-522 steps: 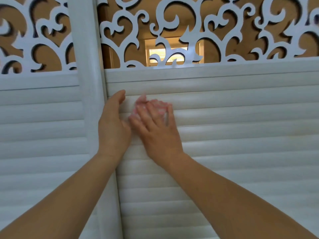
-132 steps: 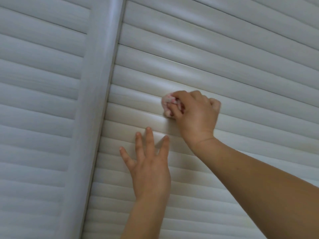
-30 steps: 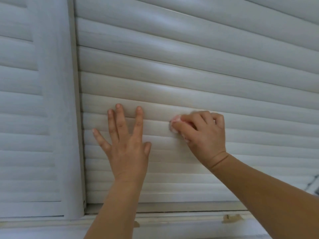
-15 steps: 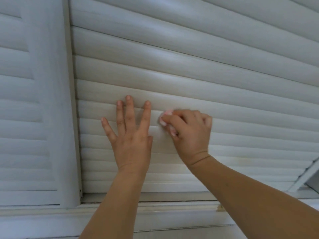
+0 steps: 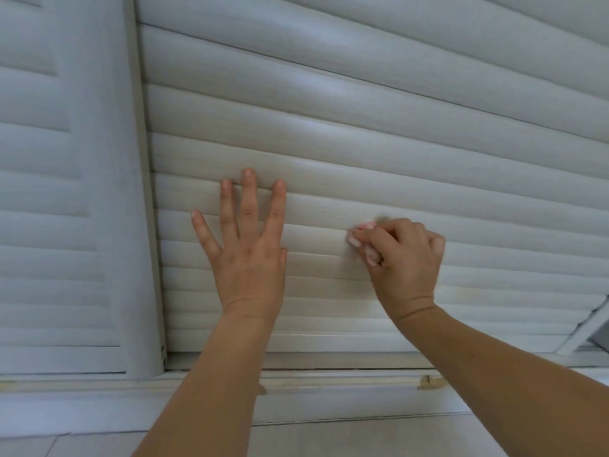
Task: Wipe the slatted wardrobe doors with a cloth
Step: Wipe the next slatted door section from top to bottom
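Doors (image 5: 362, 153) fill the frame, the left hand (image 5: 250, 258) spread flat at lower centre, the right hand (image 5: 405, 255) at centre right bunched round the cloth (image 5: 357, 233), pressed to a low slat. Likely risk: the small wad skips the grooves between slats, or hard pressure bends one. No containers in view.
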The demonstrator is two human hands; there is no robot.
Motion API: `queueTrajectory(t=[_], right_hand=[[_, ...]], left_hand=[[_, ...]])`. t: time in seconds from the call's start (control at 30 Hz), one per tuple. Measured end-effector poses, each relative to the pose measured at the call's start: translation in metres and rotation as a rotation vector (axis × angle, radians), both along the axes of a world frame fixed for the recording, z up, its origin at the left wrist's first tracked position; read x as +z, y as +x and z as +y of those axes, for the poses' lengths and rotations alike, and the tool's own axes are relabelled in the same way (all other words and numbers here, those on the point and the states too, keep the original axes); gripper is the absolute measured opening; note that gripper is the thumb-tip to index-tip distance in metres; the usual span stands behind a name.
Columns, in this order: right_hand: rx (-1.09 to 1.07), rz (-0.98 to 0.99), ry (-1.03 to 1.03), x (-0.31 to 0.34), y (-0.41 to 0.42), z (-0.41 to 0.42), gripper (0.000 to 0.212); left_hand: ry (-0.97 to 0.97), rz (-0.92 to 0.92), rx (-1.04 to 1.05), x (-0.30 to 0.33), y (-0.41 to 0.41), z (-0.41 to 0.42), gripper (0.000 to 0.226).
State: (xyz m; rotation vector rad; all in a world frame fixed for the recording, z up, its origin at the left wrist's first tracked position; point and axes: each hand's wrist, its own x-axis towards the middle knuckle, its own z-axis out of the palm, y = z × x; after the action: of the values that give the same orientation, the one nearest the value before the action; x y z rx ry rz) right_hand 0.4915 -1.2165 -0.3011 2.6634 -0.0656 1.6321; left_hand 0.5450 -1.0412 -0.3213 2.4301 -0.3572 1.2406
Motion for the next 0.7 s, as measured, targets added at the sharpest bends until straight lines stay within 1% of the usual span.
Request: queueTrajectory(t=[0.17,0.27,0.33,0.37,0.47,0.5,0.53,0.57,0.6,0.7], right_hand=[[0.137,-0.039,-0.086,0.004,0.023,0.053,0.019],[0.132,-0.002,-0.053,0.002,0.019,0.041,0.01],[0.053,0.027,0.051,-0.004,0.008,0.02,0.009],[0.003,0.032,0.138,-0.007,0.003,0.01,0.008],[-0.126,0.009,0.498,-0.011,-0.007,0.001,0.008],[-0.139,-0.018,0.591,-0.01,-0.006,0.005,0.007],[-0.138,-0.043,0.637,-0.009,-0.003,0.013,0.008],[-0.115,-0.051,0.637,-0.008,0.001,0.023,0.009],[-0.073,-0.049,0.585,-0.009,0.007,0.035,0.009],[0.029,-0.022,0.342,-0.009,0.02,0.066,0.005]], left_hand=[[-0.029,0.003,0.004,-0.004,0.002,0.007,0.106],[-0.059,0.012,0.007,-0.007,0.002,0.006,0.107],[-0.072,0.013,0.004,-0.007,0.003,0.003,0.106],[-0.079,0.016,0.003,-0.007,0.002,0.002,0.105],[-0.096,0.016,0.003,-0.008,0.0,-0.002,0.103],[-0.097,0.014,0.0,-0.008,-0.001,-0.002,0.102],[-0.095,0.012,-0.002,-0.009,-0.001,-0.002,0.101],[-0.093,0.011,-0.002,-0.009,-0.001,-0.002,0.101],[-0.09,0.01,-0.002,-0.01,0.0,-0.002,0.101],[-0.096,0.01,-0.012,-0.01,0.001,-0.001,0.1]])
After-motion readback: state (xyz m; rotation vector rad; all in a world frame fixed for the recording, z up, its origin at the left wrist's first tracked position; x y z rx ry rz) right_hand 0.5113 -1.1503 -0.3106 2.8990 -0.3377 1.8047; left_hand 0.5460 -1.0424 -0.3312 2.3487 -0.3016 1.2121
